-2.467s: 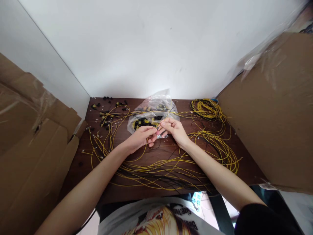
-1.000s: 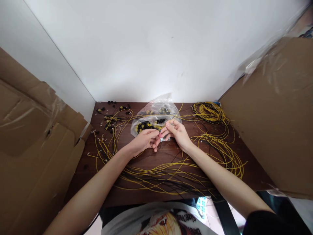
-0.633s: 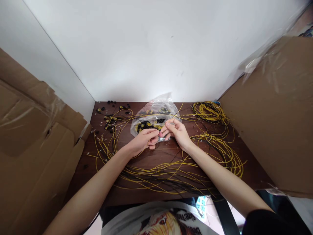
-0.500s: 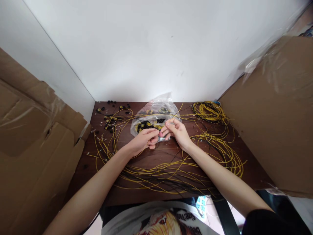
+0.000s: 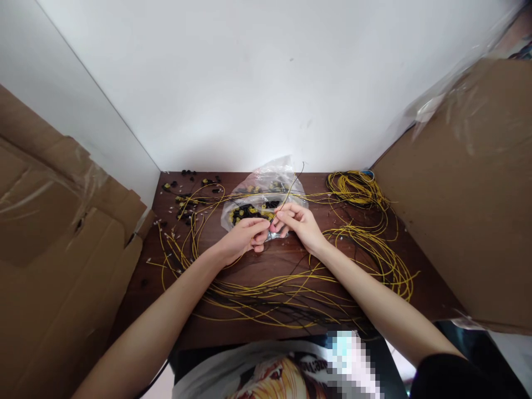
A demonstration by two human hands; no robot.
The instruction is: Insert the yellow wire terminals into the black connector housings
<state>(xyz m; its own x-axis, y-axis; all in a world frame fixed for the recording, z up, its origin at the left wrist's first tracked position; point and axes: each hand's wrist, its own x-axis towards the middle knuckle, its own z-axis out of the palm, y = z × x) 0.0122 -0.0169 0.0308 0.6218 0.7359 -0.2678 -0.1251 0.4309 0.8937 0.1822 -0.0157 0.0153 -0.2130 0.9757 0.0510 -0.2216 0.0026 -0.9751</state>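
My left hand [image 5: 248, 235] is closed in a pinch at mid-table, its fingertips on something thin and dark. My right hand [image 5: 298, 223] almost touches it, thumb and forefinger pinched on a thin dark wire [image 5: 296, 180] whose free end sticks up toward the back wall. The small part between the fingertips is too small to make out. Just behind both hands lies an open clear plastic bag [image 5: 272, 172] with black and yellow connectors [image 5: 248, 211] in it.
Coiled yellow wires [image 5: 353, 188] lie at the back right, and long yellow and black wires [image 5: 266, 285] cross in front. Loose connectors [image 5: 187, 202] and small white pieces are scattered at left. Cardboard sheets [image 5: 62, 249] flank the brown table [image 5: 166, 327].
The thin dark wire's end now rises more upright above my right hand. My right fingers have shifted slightly left, while my left hand has hardly moved.
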